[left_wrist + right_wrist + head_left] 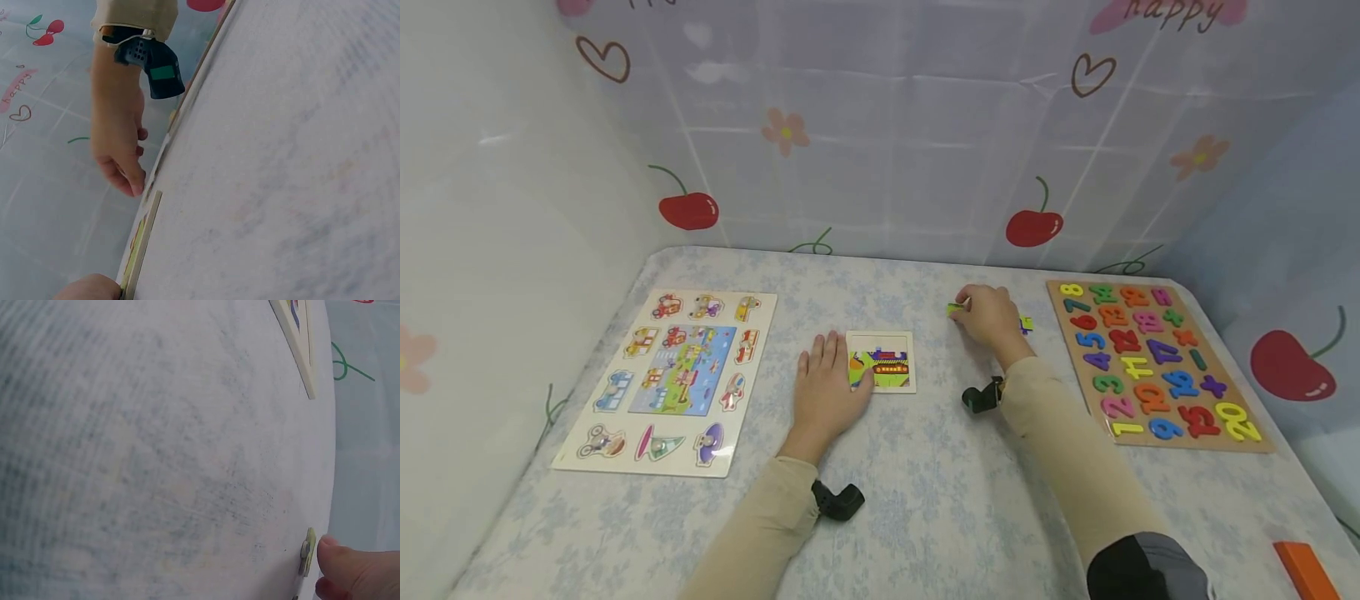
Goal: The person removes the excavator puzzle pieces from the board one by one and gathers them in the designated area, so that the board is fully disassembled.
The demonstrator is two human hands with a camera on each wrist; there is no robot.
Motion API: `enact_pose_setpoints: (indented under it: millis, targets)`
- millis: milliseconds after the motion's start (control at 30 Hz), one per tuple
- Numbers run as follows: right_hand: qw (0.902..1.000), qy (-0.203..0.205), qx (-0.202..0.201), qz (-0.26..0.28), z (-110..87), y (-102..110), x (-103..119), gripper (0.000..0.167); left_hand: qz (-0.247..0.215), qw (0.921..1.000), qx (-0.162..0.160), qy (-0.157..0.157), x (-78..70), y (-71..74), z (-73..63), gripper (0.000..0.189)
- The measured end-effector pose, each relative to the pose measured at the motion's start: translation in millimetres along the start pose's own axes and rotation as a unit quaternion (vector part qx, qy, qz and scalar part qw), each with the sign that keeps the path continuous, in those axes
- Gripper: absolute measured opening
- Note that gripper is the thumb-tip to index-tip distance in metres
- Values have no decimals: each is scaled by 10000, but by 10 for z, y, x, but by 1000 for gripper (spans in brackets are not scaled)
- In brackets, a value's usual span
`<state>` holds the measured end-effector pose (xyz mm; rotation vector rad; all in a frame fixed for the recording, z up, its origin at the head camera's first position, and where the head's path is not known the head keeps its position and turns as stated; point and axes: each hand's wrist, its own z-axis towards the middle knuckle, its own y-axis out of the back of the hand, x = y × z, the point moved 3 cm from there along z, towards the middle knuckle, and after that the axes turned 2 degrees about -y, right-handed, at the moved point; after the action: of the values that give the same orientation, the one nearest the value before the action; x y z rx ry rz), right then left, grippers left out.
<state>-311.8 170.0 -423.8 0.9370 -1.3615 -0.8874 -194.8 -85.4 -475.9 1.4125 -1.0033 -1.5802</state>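
A small square jigsaw puzzle [891,377] in a pale wooden frame, with a picture of a train, lies mid-table. My left hand [829,385] rests flat beside it, fingers straight, the thumb over the frame's left edge. Farther back on the right, my right hand [988,321] has its fingers curled down and pinches a small yellow-green puzzle piece [953,308] at the tabletop. The right wrist view shows that piece [308,553] right at the thumb [340,562]. Another puzzle piece [1027,324], yellow-green and purple, lies partly hidden behind the right hand.
A picture board [655,454] with vehicle pieces lies at the left. At the right is a brown number board [1078,367] with coloured figures. An orange block [1306,570] sits near the front right. Printed curtains [887,167] stand around the table.
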Motion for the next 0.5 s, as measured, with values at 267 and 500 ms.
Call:
enact_pose_setpoints:
  millis: [267,500]
  targets:
    - [9981,355,411,277,-156,-29,175,27,-18,10000,11,-15,-13,-9,-5,83]
    - [9891,930,964,609,-387,-192,373,25,11,9998,-35,-178,-38,7,-17,76]
